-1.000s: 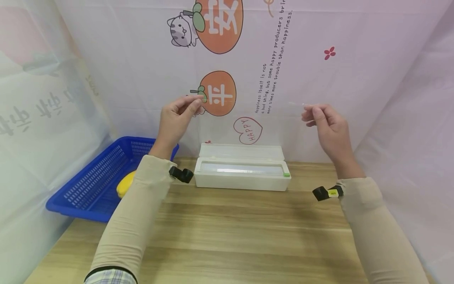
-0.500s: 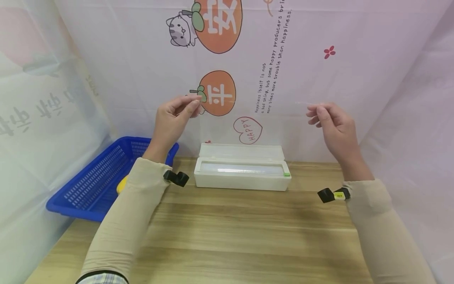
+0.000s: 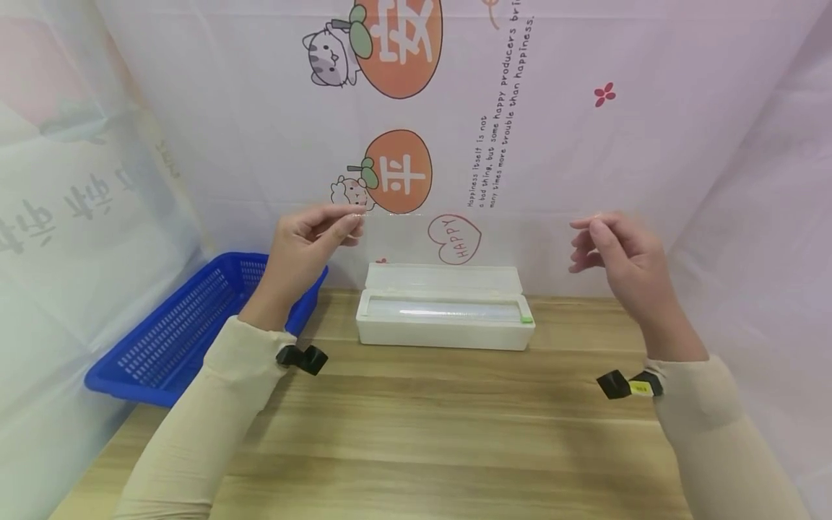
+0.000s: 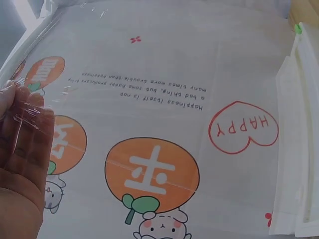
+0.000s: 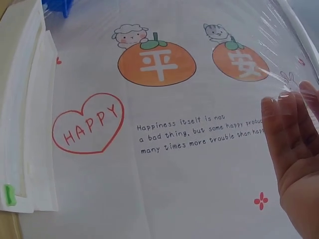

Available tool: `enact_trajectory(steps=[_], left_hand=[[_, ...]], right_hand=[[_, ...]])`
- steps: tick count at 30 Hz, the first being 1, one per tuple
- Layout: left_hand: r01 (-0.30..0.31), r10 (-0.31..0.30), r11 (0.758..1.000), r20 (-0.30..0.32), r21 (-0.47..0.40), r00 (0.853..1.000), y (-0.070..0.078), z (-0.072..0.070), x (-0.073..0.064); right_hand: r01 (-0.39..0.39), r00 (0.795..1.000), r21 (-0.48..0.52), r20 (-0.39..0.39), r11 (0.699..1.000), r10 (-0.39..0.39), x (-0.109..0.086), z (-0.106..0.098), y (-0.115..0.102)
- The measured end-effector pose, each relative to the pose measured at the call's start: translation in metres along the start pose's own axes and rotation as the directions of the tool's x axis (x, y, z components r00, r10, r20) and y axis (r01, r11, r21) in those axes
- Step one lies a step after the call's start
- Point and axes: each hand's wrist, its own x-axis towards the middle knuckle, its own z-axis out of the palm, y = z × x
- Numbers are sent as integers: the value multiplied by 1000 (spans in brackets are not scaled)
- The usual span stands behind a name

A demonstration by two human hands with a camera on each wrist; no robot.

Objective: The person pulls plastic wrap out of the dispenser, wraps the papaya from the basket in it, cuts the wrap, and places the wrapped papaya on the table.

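A clear sheet of cling film stretches between my two hands above the table, its top edge just showing as a thin shiny line. My left hand pinches one corner between thumb and fingers; in the left wrist view the film wrinkles over the fingertips. At the opposite corner my right hand pinches the film, which shows streaks of glare in the right wrist view. Below and behind the sheet stands a white cling film box, lid raised, with a roll inside.
A blue perforated basket stands at the left, partly behind the left forearm. A green tab sits at the box's right end. White printed cloth hangs behind and at both sides. Wood-grain tabletop spreads in front of the box.
Both hands have moved slightly apart and come lower, drawing the film with them. The left forearm now covers the yellow thing that showed in the basket. The box has stayed put.
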Motion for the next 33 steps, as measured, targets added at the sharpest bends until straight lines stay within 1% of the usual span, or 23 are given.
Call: enact_trajectory(steps=[1,3,7,11,15,19,21,24,26,29,31,33], left_hand=[[4,-4,1000,5,-1,1000,1,0,-3],[19,-19,1000,12,-2,1000,3,0,-8],[42,-42,999,26,3,999,7,0,-20],[51,-52,998,34,34,998,10,0,-32],[68,-71,994,38,87,997,12,-1,-44],[89,-97,989,62,121,993,12,-1,-55],[100,-110,988,78,121,991,11,-2,-59],[119,-128,989,100,92,987,7,-2,-65],[125,-133,989,108,74,985,4,-1,-67],[131,-137,990,122,56,983,1,0,-70],[149,-155,987,132,55,979,-1,1,-73],[181,-187,982,143,52,972,-2,2,-75]], right_hand=[[-4,1000,41,7,999,4,-2,0,0],[-5,1000,81,28,997,3,-7,-1,-1],[-15,997,130,80,991,5,-18,-3,-2],[-20,993,131,118,991,5,-28,-3,-2],[-10,989,126,150,992,-9,-38,-2,-1],[-9,984,129,177,992,-14,-47,-1,2],[-12,982,129,190,992,-13,-51,0,3],[-32,979,122,204,992,7,-56,1,5],[-56,976,86,215,995,37,-59,1,5],[-104,966,-2,236,995,102,-64,1,7],[-131,956,-84,251,988,149,-68,0,7],[-151,948,-149,257,977,185,-72,0,9]])
